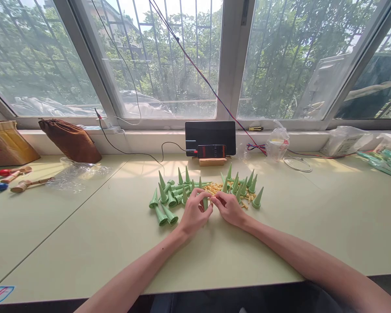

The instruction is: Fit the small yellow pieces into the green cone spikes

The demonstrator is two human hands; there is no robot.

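Observation:
My left hand (195, 211) is closed around a green cone spike (204, 202), held upright near the table's middle. My right hand (230, 208) pinches at the cone's top, fingertips touching those of the left; what it pinches is too small to name. Just behind both hands lies a heap of small yellow pieces (215, 188). Several green cones (166, 201) lie and stand to the left, and more green cones (244, 186) stand upright to the right.
A phone (211, 151) on a wooden stand sits before a black panel (210, 136) at the windowsill. A brown pouch (71, 140), cardboard box (4, 143) and wooden toys (14, 178) lie far left. Plastic bags (276, 143) and cables are at the right.

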